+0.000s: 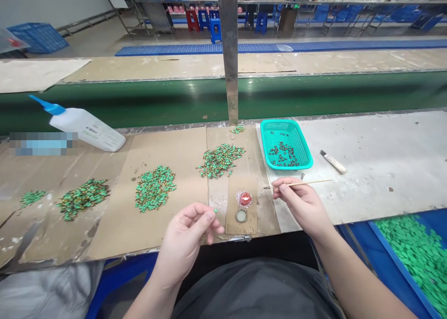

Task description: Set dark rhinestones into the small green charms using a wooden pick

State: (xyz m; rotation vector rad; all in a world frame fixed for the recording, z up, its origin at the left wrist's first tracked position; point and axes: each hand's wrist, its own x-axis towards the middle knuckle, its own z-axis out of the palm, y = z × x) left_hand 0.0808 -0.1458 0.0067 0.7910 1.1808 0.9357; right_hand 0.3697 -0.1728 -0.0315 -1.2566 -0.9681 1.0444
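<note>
Factory bench under cardboard: green pieces, a pinched stick

Beyond a green conveyor belt (209, 93), blue stools (215, 28) and shelving (349, 2) fill the factory floor; brown cardboard sheets (115, 226) cover the near bench, carrying heaps of small green-and-gold pieces (154, 188). Over the bench edge, the left hand (186, 235) has its thumb and forefinger pinching one tiny green piece (214, 210), the other fingers curled close; the right hand (302, 207) has its thumb and fingertips pressed together, pinching a thin wooden stick (300, 183) whose tip points left, toward a red-filled metal cap (245, 199); a second cap with a pale centre (240, 215) lies just below that one. Farther along, a teal plastic basket (275, 123) holds dark pieces; a white-handled scraper (333, 161) lies to its right; a white squeeze bottle (82, 128) with a blue nozzle lies far left; flat green pieces (419, 258) fill a blue crate at lower right.
</note>
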